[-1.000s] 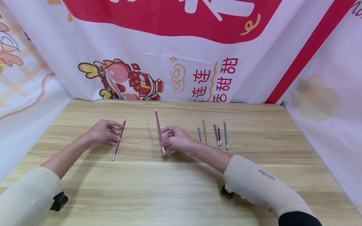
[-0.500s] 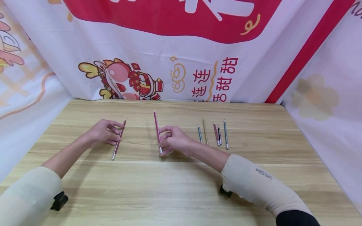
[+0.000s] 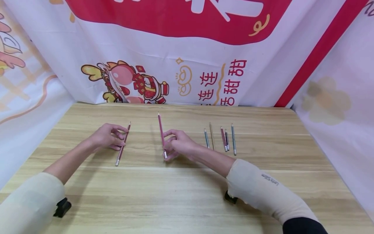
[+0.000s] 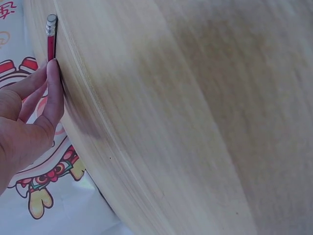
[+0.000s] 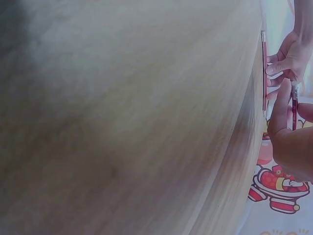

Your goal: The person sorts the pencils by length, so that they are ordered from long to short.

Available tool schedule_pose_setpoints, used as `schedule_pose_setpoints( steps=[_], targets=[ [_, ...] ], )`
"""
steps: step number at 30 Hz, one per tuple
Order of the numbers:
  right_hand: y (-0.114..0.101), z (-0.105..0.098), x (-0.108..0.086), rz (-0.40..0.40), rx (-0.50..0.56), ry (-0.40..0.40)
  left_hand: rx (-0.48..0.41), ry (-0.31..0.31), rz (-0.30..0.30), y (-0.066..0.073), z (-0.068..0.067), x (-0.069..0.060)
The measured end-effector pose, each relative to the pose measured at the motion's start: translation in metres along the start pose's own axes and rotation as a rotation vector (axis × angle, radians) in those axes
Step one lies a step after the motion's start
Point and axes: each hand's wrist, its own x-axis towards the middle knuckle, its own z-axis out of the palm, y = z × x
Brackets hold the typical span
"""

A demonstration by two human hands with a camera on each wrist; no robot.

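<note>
On the left of the table, a dark red pencil [image 3: 120,153] with a white eraser end lies slanted. My left hand [image 3: 105,137] pinches it between thumb and fingers, which the left wrist view also shows near its eraser end [image 4: 51,25]. Toward the middle, my right hand [image 3: 179,143] grips a pinkish-red pencil [image 3: 161,128] near its eraser end, the sharpened tip pointing away from me. A shadow beside that pencil suggests its tip is off the table. The right wrist view shows my right hand [image 5: 288,142] partly cut off at the frame edge.
Right of my right hand lie several pencils: a short blue one [image 3: 206,138], a natural-wood one [image 3: 211,136], a red one [image 3: 223,139], a dark one [image 3: 227,140] and a longer blue one [image 3: 233,139]. Printed cloth [image 3: 163,48] hangs behind the wooden table [image 3: 175,195].
My right hand has shifted slightly left with the pinkish-red pencil, bringing it a little closer to the left pencil. The left hand and its pencil have stayed in place.
</note>
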Motion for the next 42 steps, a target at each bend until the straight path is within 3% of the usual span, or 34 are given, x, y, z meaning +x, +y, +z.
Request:
schedule_pose_setpoints(
  steps=[27,42],
  targets=[
    [-0.001,0.011,0.01,0.046,-0.023,0.027,-0.029,-0.026,-0.013,0.0,-0.001,0.001],
    [0.001,0.017,0.017,0.024,0.007,0.029,-0.014,-0.036,-0.004,0.0,-0.002,0.003]
  ],
)
